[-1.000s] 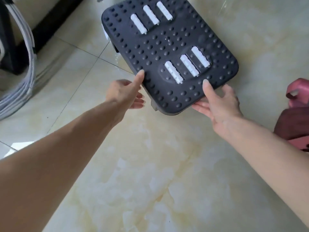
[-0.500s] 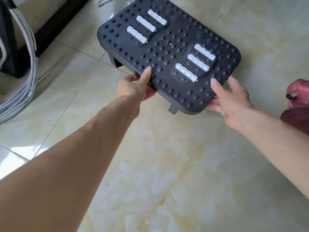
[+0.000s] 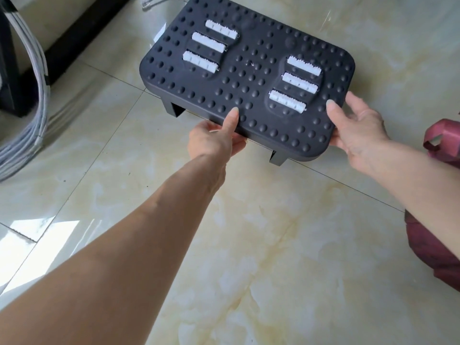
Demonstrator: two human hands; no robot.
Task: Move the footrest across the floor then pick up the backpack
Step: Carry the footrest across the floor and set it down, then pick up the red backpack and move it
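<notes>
The footrest (image 3: 251, 70) is a dark grey studded platform with two sets of white rollers and short legs. It sits above the marble floor in the upper middle of the head view. My left hand (image 3: 214, 138) grips its near edge, thumb on top and fingers underneath. My right hand (image 3: 358, 130) grips its near right corner the same way. The maroon backpack (image 3: 438, 245) lies on the floor at the right edge, partly cut off and partly behind my right forearm.
A bundle of grey cables (image 3: 32, 100) curves down beside a black stand (image 3: 10, 70) at the far left. A dark skirting board (image 3: 87, 38) runs along the wall at the upper left. Glossy cream floor tiles (image 3: 273, 245) fill the foreground.
The footrest has turned clockwise and come toward me and to the right, both hands still holding its near edge. More of the backpack shows at the right.
</notes>
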